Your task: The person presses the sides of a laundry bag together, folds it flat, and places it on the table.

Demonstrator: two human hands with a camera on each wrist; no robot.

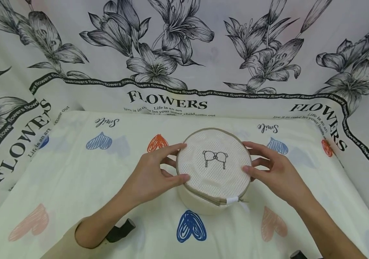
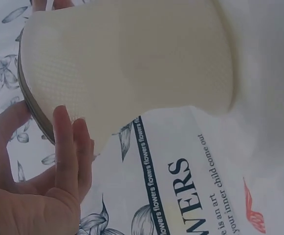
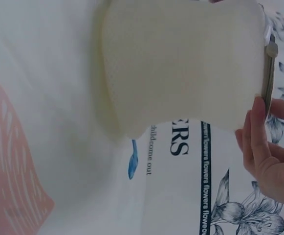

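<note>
A round white mesh bra wash bag (image 1: 215, 183) stands upright near the middle of the bed, its flat top facing up with a bra outline printed on it. A beige zipper (image 3: 270, 73) runs around the top edge, with its pull at the front right. My left hand (image 1: 153, 172) grips the rim from the left, thumb on top and fingers against the side wall (image 2: 127, 54). On the opposite side, my right hand (image 1: 276, 171) pinches the rim the same way. Whatever is inside the bag is hidden.
A cream sheet (image 1: 80, 187) with blue, red and pink hearts lies under the bag. Behind it rises white fabric (image 1: 106, 68) with black lilies and "FLOWERS" lettering. A dark strap-like piece (image 1: 121, 230) is at the left wrist.
</note>
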